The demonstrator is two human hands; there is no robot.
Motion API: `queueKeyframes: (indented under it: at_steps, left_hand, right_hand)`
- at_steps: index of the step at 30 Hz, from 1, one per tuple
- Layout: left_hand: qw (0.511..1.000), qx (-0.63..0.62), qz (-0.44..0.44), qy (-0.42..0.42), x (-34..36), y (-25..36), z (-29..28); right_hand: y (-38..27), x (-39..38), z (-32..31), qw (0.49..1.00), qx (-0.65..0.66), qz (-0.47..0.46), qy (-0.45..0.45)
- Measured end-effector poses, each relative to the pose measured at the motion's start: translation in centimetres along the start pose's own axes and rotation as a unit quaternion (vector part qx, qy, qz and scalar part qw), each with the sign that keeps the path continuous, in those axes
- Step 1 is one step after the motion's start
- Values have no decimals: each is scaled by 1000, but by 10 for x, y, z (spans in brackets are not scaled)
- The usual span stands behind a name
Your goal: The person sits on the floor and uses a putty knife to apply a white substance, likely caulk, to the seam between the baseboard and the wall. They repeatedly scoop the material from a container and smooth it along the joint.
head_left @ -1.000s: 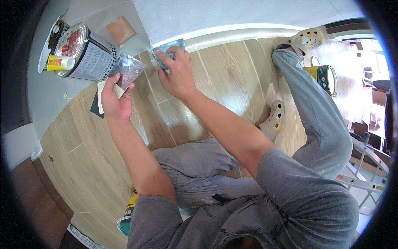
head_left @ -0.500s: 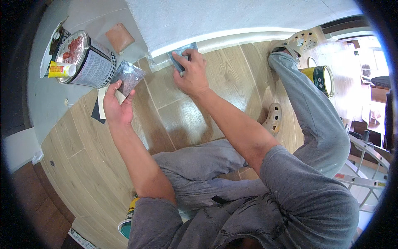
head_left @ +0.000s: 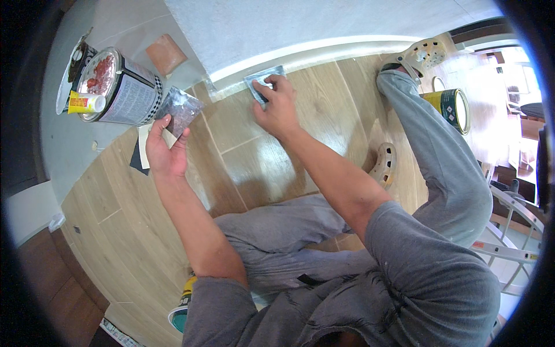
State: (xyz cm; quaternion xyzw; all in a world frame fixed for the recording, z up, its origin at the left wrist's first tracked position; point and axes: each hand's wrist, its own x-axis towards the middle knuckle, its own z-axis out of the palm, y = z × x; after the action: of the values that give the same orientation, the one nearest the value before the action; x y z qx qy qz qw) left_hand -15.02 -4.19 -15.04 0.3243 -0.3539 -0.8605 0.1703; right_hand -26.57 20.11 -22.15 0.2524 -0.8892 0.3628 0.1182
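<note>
My right hand presses a grey-blue sanding sheet flat on the wooden floor, right beside the white baseboard strip. My left hand is raised over the floor and holds a dark, speckled square sheet by its lower edge, fingers closed on it. I sit on the floor with grey trousers, legs stretched to the right.
An open tin with red paste and a yellow tube stands at the upper left, a brown square piece beside it. A second tin is at the right, near a beige clog. Another clog lies by my leg.
My right hand has slid the grey-blue sheet up and to the right along the floor toward the baseboard. My left hand kept the speckled sheet and stayed roughly in place.
</note>
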Motion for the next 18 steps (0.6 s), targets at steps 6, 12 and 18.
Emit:
queueKeyframes:
  at_steps: [6, 12, 18]
  left_hand:
    - [999, 11, -10, 32, -2, 0, 6]
    - [1000, 13, 7, 15, -6, 1, 8]
    - [1000, 15, -14, 16, -5, 2, 7]
  right_hand:
    - [-5, 10, 7, 997, 52, 1, 54]
    - [5, 9, 6, 999, 21, -17, 28]
    - [7, 10, -20, 997, 49, 4, 56]
